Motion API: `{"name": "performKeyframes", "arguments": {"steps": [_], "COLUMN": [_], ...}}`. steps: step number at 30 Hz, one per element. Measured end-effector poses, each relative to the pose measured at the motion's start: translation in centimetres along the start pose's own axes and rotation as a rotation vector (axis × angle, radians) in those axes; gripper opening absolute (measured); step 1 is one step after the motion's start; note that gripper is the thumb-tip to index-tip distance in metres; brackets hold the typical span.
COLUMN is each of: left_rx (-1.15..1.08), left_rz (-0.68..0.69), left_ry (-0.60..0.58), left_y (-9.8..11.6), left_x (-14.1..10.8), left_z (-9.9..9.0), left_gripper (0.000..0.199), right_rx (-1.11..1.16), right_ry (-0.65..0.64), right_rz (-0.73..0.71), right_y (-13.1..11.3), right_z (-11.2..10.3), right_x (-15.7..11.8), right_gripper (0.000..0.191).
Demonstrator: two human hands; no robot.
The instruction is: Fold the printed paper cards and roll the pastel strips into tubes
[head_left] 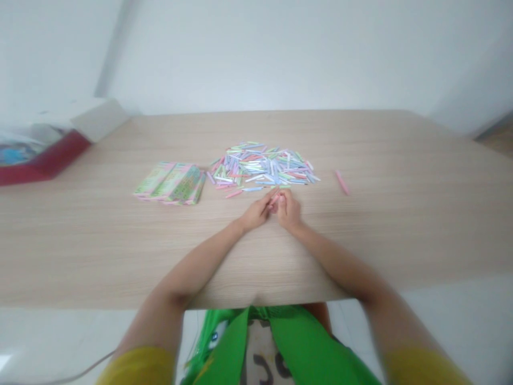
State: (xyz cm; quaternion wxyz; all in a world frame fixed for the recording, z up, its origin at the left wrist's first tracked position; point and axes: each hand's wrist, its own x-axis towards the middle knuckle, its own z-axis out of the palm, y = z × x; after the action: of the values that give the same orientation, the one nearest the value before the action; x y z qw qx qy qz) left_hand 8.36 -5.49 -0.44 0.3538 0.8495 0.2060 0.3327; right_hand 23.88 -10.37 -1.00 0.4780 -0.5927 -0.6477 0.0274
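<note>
My left hand [256, 214] and my right hand [289, 210] meet near the middle of the table, fingers closed. Between them a slim pink pen-like stick [274, 200] shows, gripped by both; its lower part is hidden by the fingers. Just beyond my fingertips spreads a pile of slim pastel pen-like sticks [264, 164] in pink, blue, green, lilac and white. A few of them lie loose along the near edge of the pile, close to my left hand. Off to the right, a thicker pink stick [342, 182] lies by itself on the table.
Several flat green-and-pink printed packs [172, 183] lie overlapping left of the pile. At the far left stands an open box with a dark red side [48, 158], things inside it blurred. The wooden table [120, 256] reaches back to a pale wall.
</note>
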Motion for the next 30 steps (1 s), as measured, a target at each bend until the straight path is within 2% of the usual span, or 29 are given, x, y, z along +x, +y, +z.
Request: {"name": "performKeyframes", "arguments": {"steps": [2,5,9,11,13,16,19,20,22,26,30], "left_rx": [-0.054,-0.154,-0.380,-0.499,-0.580,-0.610,-0.585,-0.594,-0.647,-0.711,-0.686], "left_rz": [-0.011,-0.031,-0.143,-0.186,-0.179,-0.168,-0.294,-0.354,-0.443,-0.456,-0.428], "left_ry": [0.038,0.075,0.103,0.193,0.365,0.722,1.102,1.199,1.317,1.366,1.258], "left_y": [0.1,0.0,-0.9,-1.5,-2.1,-3.0,-3.7,-3.8,-3.8,-3.4,-2.8], "left_x": [0.0,0.1,0.1,0.2,0.4,0.8,1.1,1.1,1.3,1.5,1.3], "left_z": [-0.3,-0.4,0.0,0.2,0.0,-1.1,-2.8,-3.2,-3.8,-3.3,-2.2], "left_gripper": [0.064,0.064,0.066,0.060,0.049,0.031,0.022,0.022,0.021,0.021,0.021], "right_rx": [0.056,0.126,0.181,0.186,0.166,0.031,-0.190,-0.255,-0.349,-0.430,-0.477], "right_ry": [0.028,0.000,-0.020,-0.014,-0.016,-0.104,-0.321,-0.400,-0.541,-0.712,-0.765], "right_rz": [0.022,0.040,0.069,0.090,0.118,0.168,0.142,0.095,-0.041,-0.243,-0.303], "right_y": [0.0,-0.1,0.1,0.3,0.3,0.2,-0.5,-0.7,-1.1,-1.4,-1.5], "right_z": [0.0,0.0,0.2,0.3,0.4,0.6,1.0,1.2,1.7,3.2,4.5], "right_x": [0.1,0.2,0.3,0.4,0.5,0.9,1.7,2.1,3.1,5.3,7.1], "right_gripper": [0.036,0.029,0.024,0.021,0.019,0.021,0.032,0.036,0.040,0.045,0.041]}}
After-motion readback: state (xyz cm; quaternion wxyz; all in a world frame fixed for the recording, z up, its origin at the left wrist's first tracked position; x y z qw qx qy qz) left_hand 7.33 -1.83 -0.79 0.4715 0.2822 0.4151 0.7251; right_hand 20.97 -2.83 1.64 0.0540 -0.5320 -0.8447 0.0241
